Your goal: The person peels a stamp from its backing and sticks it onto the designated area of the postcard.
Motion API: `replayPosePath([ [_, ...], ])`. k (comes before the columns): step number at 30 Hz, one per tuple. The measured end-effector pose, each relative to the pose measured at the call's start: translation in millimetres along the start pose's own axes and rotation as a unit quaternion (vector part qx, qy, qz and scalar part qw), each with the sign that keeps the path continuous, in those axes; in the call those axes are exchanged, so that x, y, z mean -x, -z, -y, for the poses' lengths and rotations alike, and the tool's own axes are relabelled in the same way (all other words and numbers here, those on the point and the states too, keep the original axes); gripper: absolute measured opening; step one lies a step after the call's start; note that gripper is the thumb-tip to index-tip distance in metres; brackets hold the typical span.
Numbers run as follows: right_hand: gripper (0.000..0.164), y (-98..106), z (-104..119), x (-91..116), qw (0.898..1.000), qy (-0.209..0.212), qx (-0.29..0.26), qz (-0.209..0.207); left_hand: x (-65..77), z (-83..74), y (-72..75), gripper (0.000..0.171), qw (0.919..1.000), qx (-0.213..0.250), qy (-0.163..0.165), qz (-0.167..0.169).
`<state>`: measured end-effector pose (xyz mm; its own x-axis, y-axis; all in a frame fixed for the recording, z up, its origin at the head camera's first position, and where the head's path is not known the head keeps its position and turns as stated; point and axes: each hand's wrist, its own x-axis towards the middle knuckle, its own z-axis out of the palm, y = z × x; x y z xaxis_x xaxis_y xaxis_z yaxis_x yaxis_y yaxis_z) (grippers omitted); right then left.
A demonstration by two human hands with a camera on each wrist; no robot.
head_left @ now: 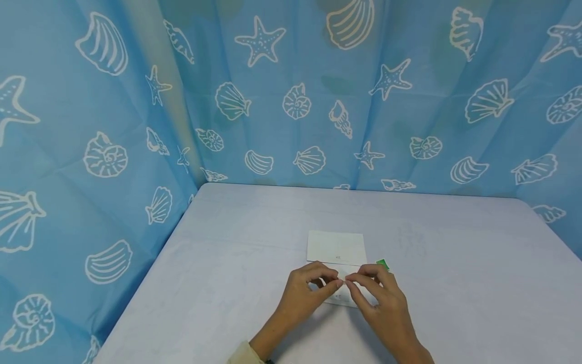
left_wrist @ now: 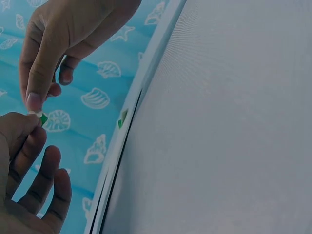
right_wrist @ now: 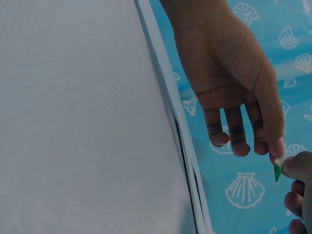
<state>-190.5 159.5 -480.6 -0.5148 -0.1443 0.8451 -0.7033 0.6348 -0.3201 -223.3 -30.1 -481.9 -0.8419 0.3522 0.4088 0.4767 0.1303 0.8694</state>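
Observation:
Both hands meet above a white card, fingertips almost together. My left hand pinches a small green-and-white piece between thumb and forefinger. On the same piece, my right hand has its thumb and fingertip closed from the other side. In the right wrist view the green part points down and the white part is at the fingertips; what exactly it is, I cannot tell. Behind the hands lies a second white card with a small mark near its front edge. Fingers cover much of the nearer card.
Another small green piece lies just beyond the right hand, beside the cards. The table has a pale cloth cover. Blue curtains with white shells and starfish stand behind it and along its left side.

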Motion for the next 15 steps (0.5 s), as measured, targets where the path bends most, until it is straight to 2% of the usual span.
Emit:
replayPosePath([
  [4, 0.035, 0.3, 1.3, 0.9, 1.0, -0.024, -0.006, 0.015, 0.2, 0.9, -0.2, 0.012, 1.0, -0.006, -0.005, -0.005],
  [10, 0.005, 3.9, 2.8, -0.1, 0.998, -0.055, -0.031, 0.015, 0.4, 2.3, -1.7, 0.012, 1.0, -0.005, -0.002, -0.004],
  [13, 0.022, 5.6, 2.4, -1.6, 0.998, -0.057, -0.04, -0.003, 0.5, 1.5, -2.4, 0.011, 1.0, -0.004, 0.003, -0.006],
  [15, 0.026, 7.4, 1.9, -2.9, 0.997, -0.06, -0.038, -0.018, 0.3, 0.5, -2.8, 0.01, 0.9999, -0.005, 0.005, -0.009],
])
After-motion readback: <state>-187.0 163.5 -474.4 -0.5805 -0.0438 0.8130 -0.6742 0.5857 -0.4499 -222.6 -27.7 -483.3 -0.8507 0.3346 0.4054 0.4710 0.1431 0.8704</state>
